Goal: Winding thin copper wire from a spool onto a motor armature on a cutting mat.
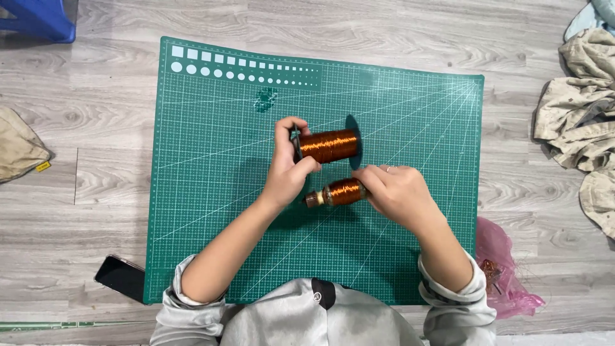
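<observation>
While left hand (286,168) clamps the large copper-wire spool with dark round flanges (328,145) above the green gridded cutting mat (211,192), right hand (398,190) grips a small copper-wound bobbin (339,191) just below it. Winding step, apparently; steady wire tension needed.

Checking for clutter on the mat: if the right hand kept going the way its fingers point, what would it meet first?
The right hand points left, holding a small copper-wire bobbin. Straight on, it would likely meet the left hand, which grips the large copper-wire spool; depth is unclear.
</observation>
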